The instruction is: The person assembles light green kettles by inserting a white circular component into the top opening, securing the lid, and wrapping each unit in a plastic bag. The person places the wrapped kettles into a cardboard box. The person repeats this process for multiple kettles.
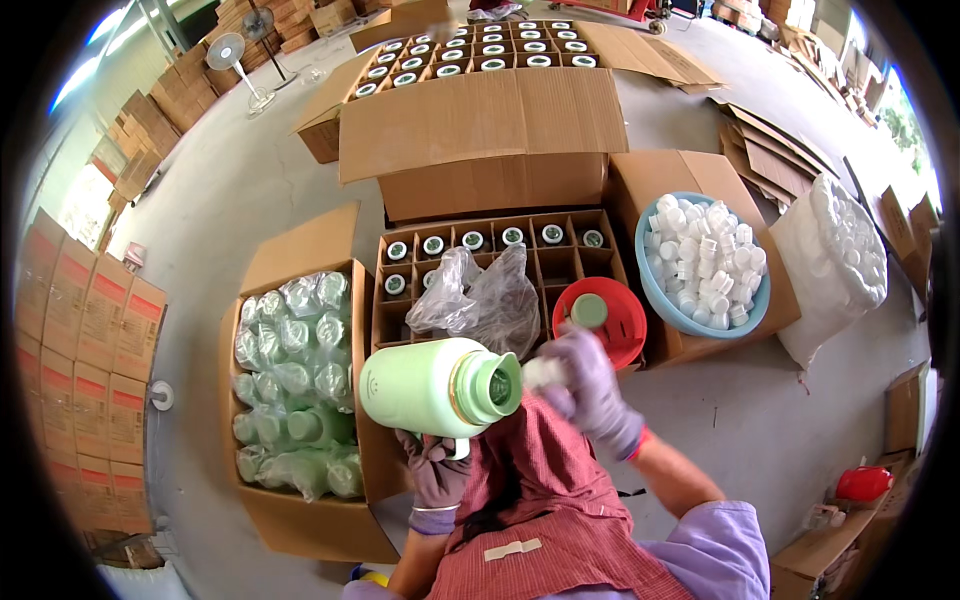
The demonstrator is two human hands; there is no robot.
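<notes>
A pale green thermos jug (415, 385) lies tilted on its side in front of me, its wide mouth facing right. My left hand (437, 470), in a grey-purple glove, is closed around its handle from below. Just off the mouth, my gloved right hand (592, 385) is smeared by motion, its fingers closed on a white stopper (543, 373). Behind that hand stands a red bucket (637, 335) with a green cup-shaped lid (589, 311) in it. Crumpled clear plastic bags (505, 300) lie over the divided carton (375, 320) beyond the jug.
At left, an open carton (362, 400) holds several bagged green jugs (295, 375). A blue basin (645, 275) of white stoppers (708, 262) sits at right on a carton, beside a white sack (815, 265). Another divided carton (480, 115) of capped jugs stands farther back.
</notes>
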